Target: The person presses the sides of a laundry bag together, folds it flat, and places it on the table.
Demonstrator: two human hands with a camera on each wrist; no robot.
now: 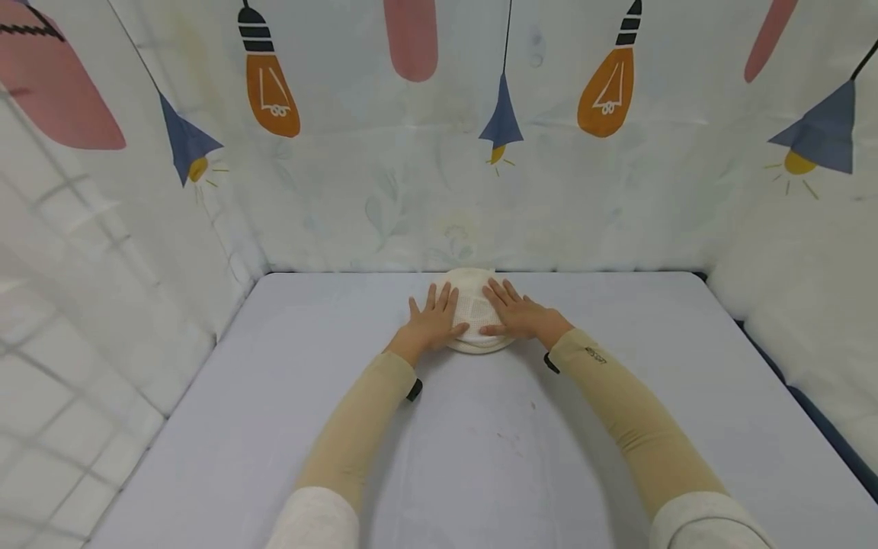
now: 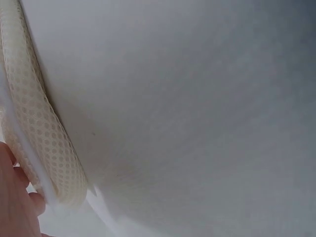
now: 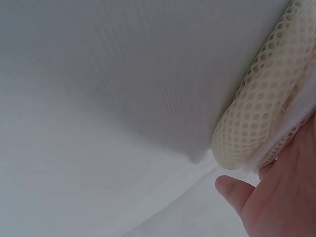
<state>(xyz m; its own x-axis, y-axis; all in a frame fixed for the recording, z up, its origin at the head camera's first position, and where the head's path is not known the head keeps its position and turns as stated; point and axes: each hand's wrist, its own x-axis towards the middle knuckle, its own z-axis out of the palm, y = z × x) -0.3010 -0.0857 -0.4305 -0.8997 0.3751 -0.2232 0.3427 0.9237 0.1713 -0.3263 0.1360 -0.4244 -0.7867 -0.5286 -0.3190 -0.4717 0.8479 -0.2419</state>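
A round, cream mesh bag [image 1: 473, 311] lies at the far edge of the table, close to the back wall. My left hand [image 1: 430, 323] rests on its left side with fingers spread and straight. On the opposite side my right hand [image 1: 523, 316] presses it the same way, fingers pointing forward and thumb toward the middle. In the left wrist view the honeycomb mesh [image 2: 47, 133] shows a thick rounded edge and a white band [image 2: 29, 148], with fingertips at that band. From the right wrist, the thumb [image 3: 234, 190] stands out beside the mesh edge [image 3: 247, 123].
A white cloth covers the table [image 1: 480, 457], with a few small brown marks near its middle. Behind it hangs a pale curtain [image 1: 329, 198] printed with lamps and bulbs. Similar pale sheets enclose the left and right sides.
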